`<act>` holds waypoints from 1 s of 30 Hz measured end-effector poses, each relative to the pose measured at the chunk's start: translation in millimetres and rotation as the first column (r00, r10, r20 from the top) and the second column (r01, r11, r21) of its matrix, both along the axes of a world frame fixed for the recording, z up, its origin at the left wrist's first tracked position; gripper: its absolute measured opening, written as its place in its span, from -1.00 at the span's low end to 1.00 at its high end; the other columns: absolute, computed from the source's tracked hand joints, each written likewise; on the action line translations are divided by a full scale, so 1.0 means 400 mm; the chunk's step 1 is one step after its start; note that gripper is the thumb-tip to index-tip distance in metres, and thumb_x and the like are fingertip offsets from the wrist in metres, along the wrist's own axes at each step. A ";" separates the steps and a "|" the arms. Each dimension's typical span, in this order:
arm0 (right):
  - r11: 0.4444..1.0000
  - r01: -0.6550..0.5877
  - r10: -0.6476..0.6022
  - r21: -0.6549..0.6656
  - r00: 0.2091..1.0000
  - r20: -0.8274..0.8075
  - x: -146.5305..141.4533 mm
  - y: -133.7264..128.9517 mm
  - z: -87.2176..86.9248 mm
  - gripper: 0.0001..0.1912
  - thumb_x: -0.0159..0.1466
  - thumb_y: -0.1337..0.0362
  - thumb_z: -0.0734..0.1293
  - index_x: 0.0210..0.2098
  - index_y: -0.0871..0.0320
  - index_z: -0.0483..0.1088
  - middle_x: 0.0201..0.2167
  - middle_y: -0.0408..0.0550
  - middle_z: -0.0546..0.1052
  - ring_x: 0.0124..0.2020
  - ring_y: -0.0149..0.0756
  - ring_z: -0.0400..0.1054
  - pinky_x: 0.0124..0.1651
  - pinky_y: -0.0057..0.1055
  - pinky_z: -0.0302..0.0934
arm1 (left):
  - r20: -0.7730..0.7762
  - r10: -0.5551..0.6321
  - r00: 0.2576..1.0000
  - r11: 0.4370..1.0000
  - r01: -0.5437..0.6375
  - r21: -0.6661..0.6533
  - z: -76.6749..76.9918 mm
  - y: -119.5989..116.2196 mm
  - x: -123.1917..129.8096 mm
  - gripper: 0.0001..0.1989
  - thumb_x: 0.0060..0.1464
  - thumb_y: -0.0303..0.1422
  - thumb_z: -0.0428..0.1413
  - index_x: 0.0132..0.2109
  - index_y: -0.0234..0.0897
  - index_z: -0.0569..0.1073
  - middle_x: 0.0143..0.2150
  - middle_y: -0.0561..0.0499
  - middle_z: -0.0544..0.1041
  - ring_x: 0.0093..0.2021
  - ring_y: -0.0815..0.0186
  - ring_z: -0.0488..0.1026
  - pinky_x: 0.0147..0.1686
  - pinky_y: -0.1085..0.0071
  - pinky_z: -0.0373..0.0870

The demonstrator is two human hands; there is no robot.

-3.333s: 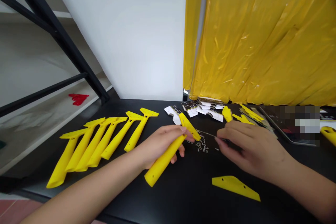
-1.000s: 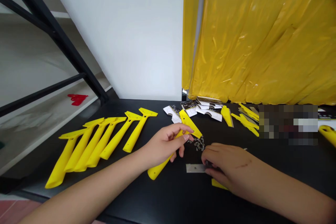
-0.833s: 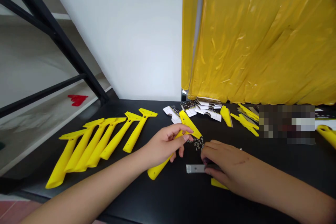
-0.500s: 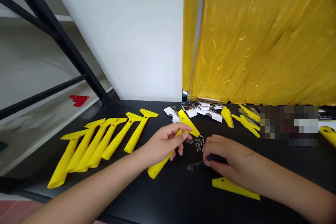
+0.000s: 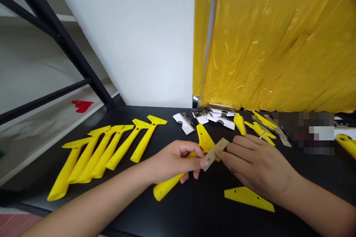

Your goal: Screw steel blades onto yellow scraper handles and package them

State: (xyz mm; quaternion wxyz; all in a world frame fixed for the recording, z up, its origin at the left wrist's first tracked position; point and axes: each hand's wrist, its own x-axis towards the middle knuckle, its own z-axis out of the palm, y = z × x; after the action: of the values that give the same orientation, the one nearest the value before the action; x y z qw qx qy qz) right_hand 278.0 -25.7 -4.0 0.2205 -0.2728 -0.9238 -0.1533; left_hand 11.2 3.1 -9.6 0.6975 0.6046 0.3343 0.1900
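My left hand (image 5: 178, 161) is wrapped round a yellow scraper handle (image 5: 168, 188), its wide head (image 5: 204, 137) pointing up and away. Over that head lies a flat metal scraper blade (image 5: 215, 153) with small holes. My left thumb touches the blade's lower end, while the fingers of my right hand (image 5: 251, 163) pinch it near the upper end. A thin pale rod (image 5: 263, 134) shows just above my right knuckles; whether that hand holds it I cannot tell. Below my right hand a loose yellow plate (image 5: 249, 198) with holes lies on the black table (image 5: 200, 211).
Several yellow scraper handles (image 5: 119, 148) lie in a row at the left. Printed cards (image 5: 185, 123) are piled at the back, beside more yellow pieces (image 5: 258, 129) and blades. Yellow film (image 5: 278, 44) hangs behind. A black frame (image 5: 75, 59) stands left.
My right hand has moved up and left to the scraper head and now has a metal blade there; the thin tool it held has left its fingertips. The small metal bits are now hidden.
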 end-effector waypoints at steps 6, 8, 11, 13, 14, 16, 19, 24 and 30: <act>0.989 0.066 -0.073 -0.130 0.996 -0.049 0.001 -0.006 0.011 -0.80 0.50 0.29 0.33 0.08 0.11 0.52 -0.26 -0.03 0.54 -0.22 -0.12 0.33 -0.13 -0.15 0.17 | -0.144 0.059 0.988 0.946 -0.009 0.323 0.009 0.000 -0.003 -0.89 0.28 -0.32 0.20 -0.22 -0.25 0.52 -0.32 0.09 0.48 -0.43 0.43 0.37 -0.46 0.52 0.34; 0.978 0.078 -0.095 -0.193 0.992 -0.084 0.002 -0.007 0.013 -0.77 0.51 0.28 0.31 0.11 0.09 0.51 -0.24 -0.02 0.53 -0.20 -0.13 0.34 -0.13 -0.17 0.18 | -0.128 0.057 0.990 0.881 0.011 0.474 0.012 -0.001 -0.004 -0.92 0.26 -0.39 0.20 -0.25 -0.26 0.54 -0.25 0.07 0.48 -0.31 0.40 0.42 -0.30 0.47 0.38; 0.947 0.077 -0.107 -0.312 0.991 -0.080 -0.001 -0.007 0.009 -0.80 0.52 0.28 0.30 0.06 0.04 0.53 -0.23 -0.04 0.51 -0.20 -0.14 0.34 -0.13 -0.19 0.19 | -0.139 0.029 0.990 0.806 0.059 0.588 0.012 -0.002 -0.005 -0.92 0.26 -0.44 0.18 -0.25 -0.26 0.55 -0.21 0.05 0.47 -0.24 0.36 0.44 -0.19 0.41 0.37; 0.908 0.048 -0.085 -0.417 0.994 -0.071 -0.003 -0.007 0.003 -0.84 0.51 0.30 0.30 -0.04 0.03 0.55 -0.25 -0.06 0.50 -0.22 -0.18 0.34 -0.16 -0.22 0.19 | -0.157 0.008 0.988 0.797 0.088 0.597 0.010 -0.002 -0.007 -0.91 0.27 -0.44 0.17 -0.23 -0.26 0.56 -0.20 0.04 0.47 -0.24 0.35 0.45 -0.19 0.40 0.38; 0.879 0.027 -0.072 -0.477 0.994 -0.078 -0.004 -0.007 0.000 -0.85 0.51 0.31 0.31 -0.08 0.04 0.54 -0.26 -0.08 0.50 -0.22 -0.20 0.34 -0.17 -0.25 0.19 | -0.155 -0.002 0.988 0.799 0.094 0.594 0.010 -0.003 -0.008 -0.91 0.28 -0.43 0.17 -0.23 -0.26 0.57 -0.19 0.03 0.48 -0.23 0.34 0.46 -0.18 0.39 0.38; 0.802 -0.004 -0.078 -0.598 0.991 -0.111 -0.004 -0.009 -0.004 -0.87 0.49 0.33 0.32 -0.16 0.06 0.52 -0.29 -0.10 0.51 -0.25 -0.25 0.36 -0.20 -0.30 0.21 | -0.133 -0.024 0.991 0.832 0.094 0.546 0.012 -0.003 -0.010 -0.89 0.32 -0.37 0.18 -0.17 -0.26 0.60 -0.18 0.01 0.50 -0.24 0.35 0.46 -0.18 0.39 0.41; 0.675 0.004 -0.182 -0.738 0.970 -0.161 -0.001 -0.009 0.001 -0.87 0.47 0.32 0.34 -0.22 0.05 0.51 -0.32 -0.14 0.51 -0.29 -0.30 0.38 -0.22 -0.35 0.24 | -0.095 -0.011 0.995 0.922 0.047 0.386 0.017 -0.005 -0.017 -0.66 0.43 -0.19 0.12 0.23 -0.16 0.57 -0.27 0.03 0.50 -0.34 0.36 0.45 -0.36 0.45 0.41; 0.479 -0.045 -0.361 -0.876 0.900 -0.244 0.007 0.002 0.023 -0.76 0.46 0.11 0.37 -0.32 0.05 0.51 -0.43 -0.18 0.48 -0.39 -0.33 0.32 -0.32 -0.38 0.19 | -0.028 0.132 0.991 0.946 -0.118 0.301 0.022 -0.006 -0.028 -0.16 0.46 -0.14 0.10 0.64 0.07 -0.21 -0.35 0.11 0.47 -0.40 0.35 0.46 -0.52 0.54 0.36; 0.414 -0.151 -0.458 -0.898 0.818 -0.348 0.003 0.010 0.022 -0.70 0.41 0.03 0.39 -0.35 0.06 0.52 -0.46 -0.19 0.49 -0.40 -0.33 0.34 -0.33 -0.39 0.22 | 0.068 0.075 0.995 0.983 -0.086 0.160 0.018 -0.003 -0.011 -0.33 0.46 -0.20 0.09 0.58 -0.05 0.06 -0.04 -0.08 0.57 -0.47 0.46 0.47 -0.61 0.60 0.34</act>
State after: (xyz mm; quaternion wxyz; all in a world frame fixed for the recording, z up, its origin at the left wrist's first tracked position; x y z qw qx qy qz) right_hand 279.0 -21.7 4.7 0.2781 -0.4666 -0.7227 0.4274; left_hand 6.8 1.9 -2.2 0.6474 0.6395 0.3200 0.2635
